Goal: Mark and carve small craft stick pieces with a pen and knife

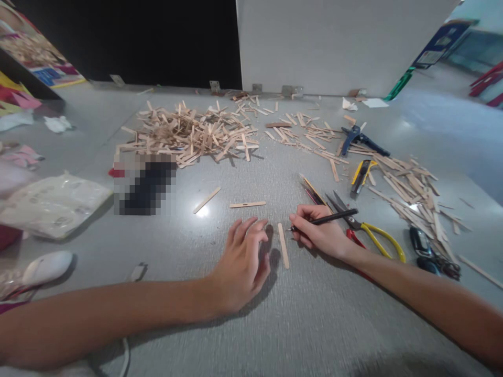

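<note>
Counter: grey and textured, it carried everything in front of you.
Stick heap: a large pile of wooden craft sticks lay at the far left-centre, with a looser scatter along your right.
Left hand: you rested it palm down on the counter, fingers spread and slightly curled, just left of the single stick.
Right hand: you pinched a black pen between thumb and fingers.
Scissors: the yellow-handled pair lay just beyond your right hand, blades pointing away to the left.
Pen: its tip touched the counter just right of the stick's upper end.
Craft stick: it lay flat between your two hands, running away from you.
Loose sticks: two more lay apart, beyond your left hand.
</note>
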The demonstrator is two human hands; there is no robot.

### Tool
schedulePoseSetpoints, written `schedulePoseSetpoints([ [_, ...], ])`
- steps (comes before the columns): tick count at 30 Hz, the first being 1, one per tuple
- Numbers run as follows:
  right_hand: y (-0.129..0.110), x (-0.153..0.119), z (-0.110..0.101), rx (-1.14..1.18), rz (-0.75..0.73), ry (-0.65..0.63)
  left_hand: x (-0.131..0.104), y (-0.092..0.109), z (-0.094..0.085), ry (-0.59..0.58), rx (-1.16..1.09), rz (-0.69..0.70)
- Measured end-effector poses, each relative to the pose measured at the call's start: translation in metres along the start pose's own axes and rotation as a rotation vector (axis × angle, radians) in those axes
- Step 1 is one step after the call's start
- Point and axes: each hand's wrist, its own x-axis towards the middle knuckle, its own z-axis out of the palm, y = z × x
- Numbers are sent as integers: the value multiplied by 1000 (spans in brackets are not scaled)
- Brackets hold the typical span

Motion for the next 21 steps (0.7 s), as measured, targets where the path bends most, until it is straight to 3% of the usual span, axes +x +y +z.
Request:
schedulePoseSetpoints([
  [5,1,0,-1,-22,-45,-16,5,0,-5,-173,101,232],
  [8,3,0,-1,-11,-40,-8,9,3,-9,-207,195,285],
  [15,4,0,-1,-26,-21,5,14,7,-16,-136,187,337],
  [21,2,1,0,-34,2,14,10,2,-12,-115,182,329],
])
